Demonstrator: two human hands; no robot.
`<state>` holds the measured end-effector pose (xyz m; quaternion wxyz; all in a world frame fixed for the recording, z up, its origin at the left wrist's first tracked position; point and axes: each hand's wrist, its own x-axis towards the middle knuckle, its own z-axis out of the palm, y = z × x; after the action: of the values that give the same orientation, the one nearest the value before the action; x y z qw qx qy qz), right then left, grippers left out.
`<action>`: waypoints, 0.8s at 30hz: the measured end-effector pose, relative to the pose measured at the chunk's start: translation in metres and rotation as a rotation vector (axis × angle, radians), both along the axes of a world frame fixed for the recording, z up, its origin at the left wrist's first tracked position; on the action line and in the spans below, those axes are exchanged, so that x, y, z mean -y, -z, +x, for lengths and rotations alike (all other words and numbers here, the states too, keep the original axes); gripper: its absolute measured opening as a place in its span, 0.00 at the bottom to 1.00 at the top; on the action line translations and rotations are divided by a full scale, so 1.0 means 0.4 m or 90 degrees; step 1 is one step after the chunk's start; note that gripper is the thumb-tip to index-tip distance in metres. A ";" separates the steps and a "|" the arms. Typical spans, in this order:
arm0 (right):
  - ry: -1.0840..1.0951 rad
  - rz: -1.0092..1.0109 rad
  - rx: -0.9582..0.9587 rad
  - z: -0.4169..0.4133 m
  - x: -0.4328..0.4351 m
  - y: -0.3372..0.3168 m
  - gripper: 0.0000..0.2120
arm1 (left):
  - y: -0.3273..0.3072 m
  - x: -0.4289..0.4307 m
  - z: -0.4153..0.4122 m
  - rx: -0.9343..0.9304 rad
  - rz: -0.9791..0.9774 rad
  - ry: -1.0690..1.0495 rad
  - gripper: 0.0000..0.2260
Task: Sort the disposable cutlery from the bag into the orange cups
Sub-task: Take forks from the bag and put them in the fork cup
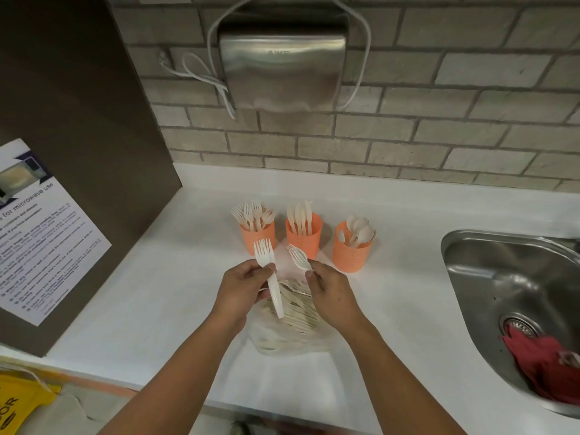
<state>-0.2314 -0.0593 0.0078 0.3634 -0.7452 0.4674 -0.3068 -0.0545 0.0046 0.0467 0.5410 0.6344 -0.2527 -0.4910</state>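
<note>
White plastic forks, two by the look of the paired heads, were pinched in the left grip, thumb curled over the handles just below the tines. Their heads pointed up toward the cups and their handle ends hung down over the bag. The right grip pinched a single fork at its neck between thumb and fingertips, tines tilted up and to the left. Both grips hovered just above the clear bag, which lay on the white counter with a heap of pale cutlery inside it.

Just beyond the grips stood three orange perforated cups in a row. The left cup held forks, tines up; the forks in the left grip partly covered its front. The middle cup held knives, and the right cup, a little nearer, held spoons.

To the right a steel sink was set into the counter, with a red cloth lying by its drain. A metal hand dryer hung on the brick wall above, its cord looped beside it. On the dark panel to the left was a printed notice about microwave use.
</note>
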 end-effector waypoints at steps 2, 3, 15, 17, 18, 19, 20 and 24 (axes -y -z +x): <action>0.019 0.100 0.079 0.014 -0.007 -0.032 0.12 | -0.012 0.002 -0.002 -0.006 -0.009 0.007 0.06; 0.030 0.160 0.123 0.022 -0.009 -0.045 0.12 | -0.017 0.003 -0.002 -0.010 -0.015 0.010 0.06; 0.086 0.110 0.257 0.128 -0.044 -0.052 0.08 | -0.039 -0.004 0.013 -0.029 -0.065 0.033 0.09; 0.093 0.068 0.245 0.141 -0.042 -0.049 0.07 | -0.036 -0.001 0.021 -0.028 -0.067 0.025 0.09; 0.090 0.052 0.239 0.147 -0.043 -0.047 0.08 | -0.034 0.002 0.025 -0.025 -0.068 0.022 0.09; 0.085 0.044 0.229 0.153 -0.043 -0.045 0.10 | -0.031 0.005 0.029 -0.019 -0.068 0.019 0.09; 0.082 0.040 0.217 0.160 -0.044 -0.046 0.10 | -0.028 0.009 0.033 -0.010 -0.068 0.015 0.09; 0.091 0.052 0.204 0.183 -0.040 -0.050 0.10 | -0.022 0.029 0.053 0.019 -0.063 0.005 0.09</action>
<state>-0.1581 -0.0435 0.0277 0.4403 -0.6362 0.4677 -0.4274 -0.0332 -0.0068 0.0554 0.5661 0.6127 -0.2874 -0.4707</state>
